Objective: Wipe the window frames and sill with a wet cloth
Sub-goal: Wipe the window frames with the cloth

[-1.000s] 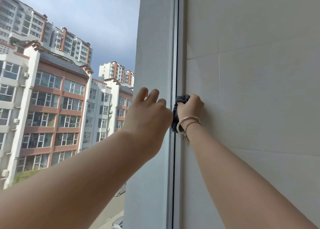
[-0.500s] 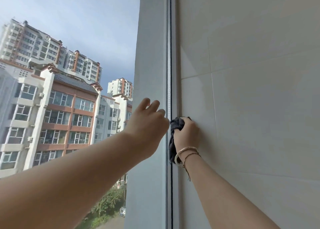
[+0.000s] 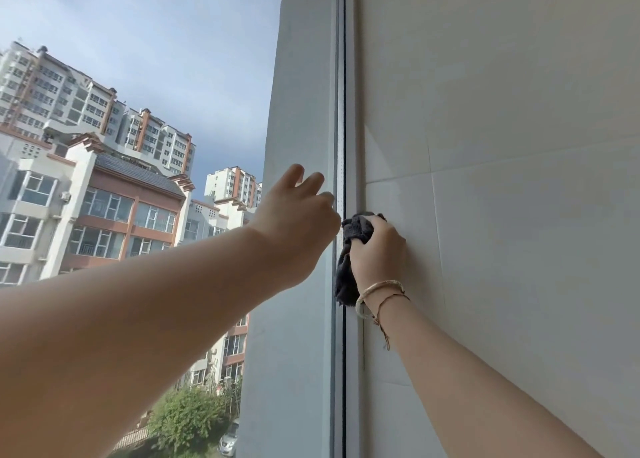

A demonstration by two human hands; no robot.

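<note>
Tiled cream wall (image 3: 502, 215) bounds the white vertical window frame (image 3: 353, 111), against whose dark channel the right hand (image 3: 379, 249), clamped on a bunched dark grey cloth (image 3: 349, 249), presses to wipe, while the left hand (image 3: 298, 215), fingers spread and empty, apparently steadies the adjoining frame face.

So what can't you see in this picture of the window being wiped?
All in the head view:
- The sill: cut off by the bottom edge.
- Left hand fingertips: hidden behind the hand itself, so whether they touch the frame is unclear.
- Most of the cloth: bunched inside the right hand.
- Whether the cloth is wet: cannot tell.
- The car below: too small, partly behind the wall.
</note>
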